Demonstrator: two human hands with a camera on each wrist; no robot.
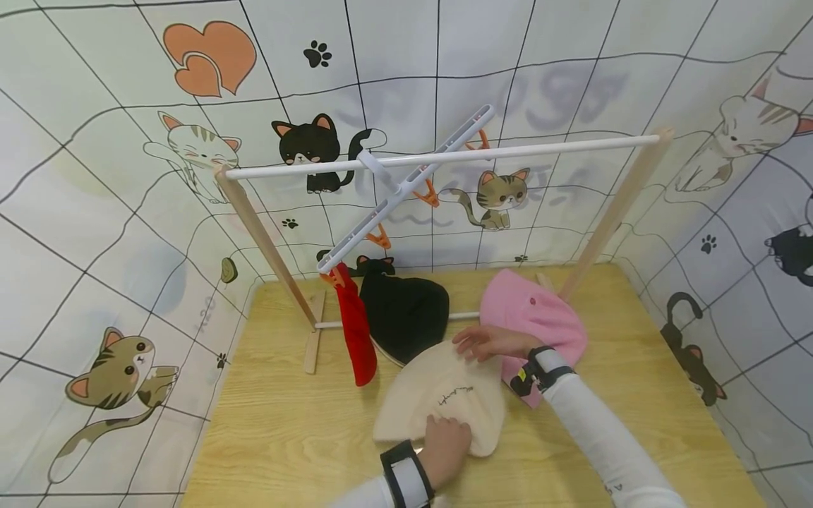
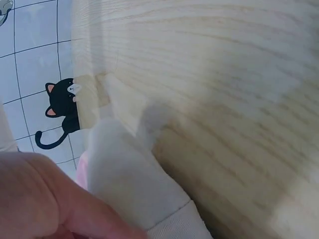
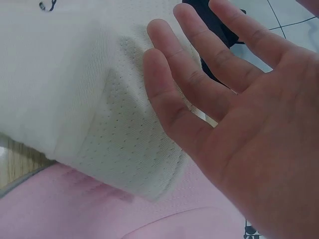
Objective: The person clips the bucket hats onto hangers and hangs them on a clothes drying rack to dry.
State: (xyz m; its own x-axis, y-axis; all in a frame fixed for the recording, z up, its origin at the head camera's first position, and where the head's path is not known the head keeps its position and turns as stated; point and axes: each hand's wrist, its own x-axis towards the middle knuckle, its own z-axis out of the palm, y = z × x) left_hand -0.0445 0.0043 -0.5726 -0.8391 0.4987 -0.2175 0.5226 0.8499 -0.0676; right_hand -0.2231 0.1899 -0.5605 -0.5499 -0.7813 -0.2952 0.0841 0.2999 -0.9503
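Note:
A cream knitted hat (image 1: pixel 444 395) lies flat on the wooden table (image 1: pixel 286 437), with small dark lettering on it. My left hand (image 1: pixel 444 444) grips its near hem; in the left wrist view that hand (image 2: pixel 45 199) lies against the cream fabric (image 2: pixel 124 174). Fingers straight, my right hand (image 1: pixel 485 342) rests at the hat's far edge. The right wrist view shows that hand's (image 3: pixel 224 114) palm spread just above the cream hat (image 3: pixel 75 74), which overlaps a pink hat (image 3: pixel 75 209).
A pink hat (image 1: pixel 533 310) and a black hat (image 1: pixel 403 310) lie behind the cream one. Above them stands a wooden rack with a white bar (image 1: pixel 508 149). On it hangs a white clip hanger (image 1: pixel 406 190) with orange clips, one holding a red cloth (image 1: pixel 356 331). Cat-print sheets wall the table.

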